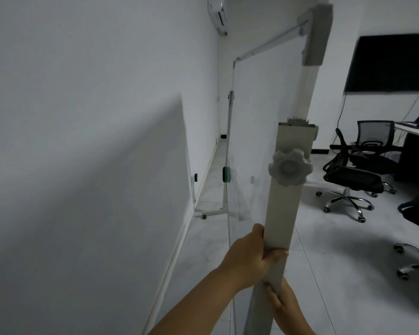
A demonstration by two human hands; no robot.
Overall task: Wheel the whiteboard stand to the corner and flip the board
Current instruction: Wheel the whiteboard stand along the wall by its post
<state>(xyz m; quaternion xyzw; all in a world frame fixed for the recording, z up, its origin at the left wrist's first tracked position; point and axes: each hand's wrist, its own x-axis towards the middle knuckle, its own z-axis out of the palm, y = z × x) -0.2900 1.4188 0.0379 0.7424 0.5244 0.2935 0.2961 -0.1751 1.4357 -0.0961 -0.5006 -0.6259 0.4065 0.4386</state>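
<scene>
The whiteboard stand's near grey upright post [284,209] rises in front of me, tilted slightly right, with a lobed grey locking knob [290,167] on its side. The white board [259,131] stretches away edge-on toward the far post [229,146] and its wheeled foot [213,212]. A green eraser [226,174] clings to the board's far edge. My left hand [250,256] wraps the near post from the left, below the knob. My right hand [279,303] grips the same post lower down, from the right.
A white wall [94,117] runs close along the left, with an air conditioner [217,13] high up. Black office chairs [356,172] stand on the right beside a desk [416,131] and a dark wall screen [392,61]. Pale tiled floor [324,238] lies between.
</scene>
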